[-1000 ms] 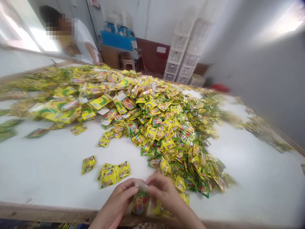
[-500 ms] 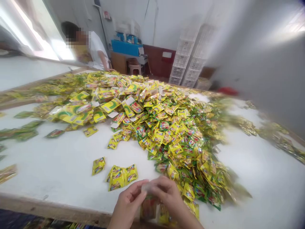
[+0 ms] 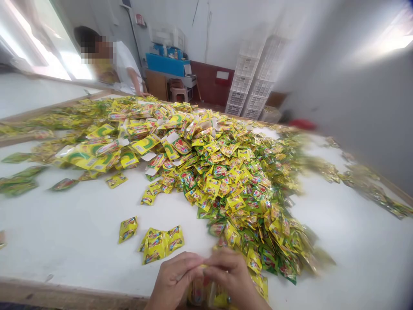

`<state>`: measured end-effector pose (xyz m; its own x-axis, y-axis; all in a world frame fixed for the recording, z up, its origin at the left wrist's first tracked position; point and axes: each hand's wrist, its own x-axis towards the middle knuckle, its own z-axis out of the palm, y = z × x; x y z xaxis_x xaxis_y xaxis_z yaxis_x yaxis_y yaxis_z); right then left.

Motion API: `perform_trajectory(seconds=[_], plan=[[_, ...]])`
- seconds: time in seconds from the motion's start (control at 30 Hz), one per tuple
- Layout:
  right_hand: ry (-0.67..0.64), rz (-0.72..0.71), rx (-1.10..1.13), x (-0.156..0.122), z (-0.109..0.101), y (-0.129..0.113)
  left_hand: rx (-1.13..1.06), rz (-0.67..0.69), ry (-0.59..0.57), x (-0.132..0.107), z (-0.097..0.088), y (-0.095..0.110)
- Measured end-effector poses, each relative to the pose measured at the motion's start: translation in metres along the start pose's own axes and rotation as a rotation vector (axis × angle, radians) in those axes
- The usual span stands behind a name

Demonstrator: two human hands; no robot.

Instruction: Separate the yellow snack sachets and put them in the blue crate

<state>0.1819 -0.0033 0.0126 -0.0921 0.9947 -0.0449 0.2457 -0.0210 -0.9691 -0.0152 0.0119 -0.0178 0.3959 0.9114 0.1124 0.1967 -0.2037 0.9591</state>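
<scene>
At the near edge of the table, my left hand [image 3: 179, 277] and my right hand [image 3: 229, 275] meet fingertip to fingertip. Both are closed in a pinch at the top of a small printed box [image 3: 197, 292]. Its red and yellow print shows dimly below my fingers; the rest is hidden by my hands. Left of my left hand lie several yellow sachets [image 3: 155, 246] overlapping in a group, with a single yellow sachet [image 3: 128, 229] beside them. Beyond my right hand spreads a large heap of yellow and green sachets [image 3: 238, 185].
Yellow boxes [image 3: 146, 143], some with white flaps open, lie on the far left of the heap. The white tabletop [image 3: 87, 232] has a wooden edge [image 3: 74, 293]. Across it stands a person [image 3: 125, 64]. Stacked white crates [image 3: 240, 82] and a blue-topped desk [image 3: 167, 64] stand behind.
My fingertips have come closer together, and the pale flap seen between them is now covered. The view has shifted slightly, moving the table contents a little left.
</scene>
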Motion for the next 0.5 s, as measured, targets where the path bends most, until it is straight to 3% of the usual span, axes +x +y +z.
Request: perform_trajectory(seconds=[0.13,0.27,0.33,0.4,0.5], plan=[[-0.126,-0.192,-0.236,-0.017,-0.015,-0.007,0.093,0.028,-0.049,-0.013,-0.002,-0.005],[-0.29,-0.289,-0.402,-0.017,-0.027,-0.018,-0.03,-0.054,-0.085,-0.015,0.011,0.003],[-0.233,-0.27,-0.411,0.006,-0.026,-0.018,-0.086,-0.099,-0.097,-0.012,0.02,0.009],[-0.128,-0.254,-0.513,0.044,-0.019,-0.015,-0.078,-0.126,-0.036,-0.009,0.023,0.013],[-0.094,-0.199,-0.85,0.1,0.002,-0.008,-0.016,-0.217,0.221,-0.013,0.005,0.016]])
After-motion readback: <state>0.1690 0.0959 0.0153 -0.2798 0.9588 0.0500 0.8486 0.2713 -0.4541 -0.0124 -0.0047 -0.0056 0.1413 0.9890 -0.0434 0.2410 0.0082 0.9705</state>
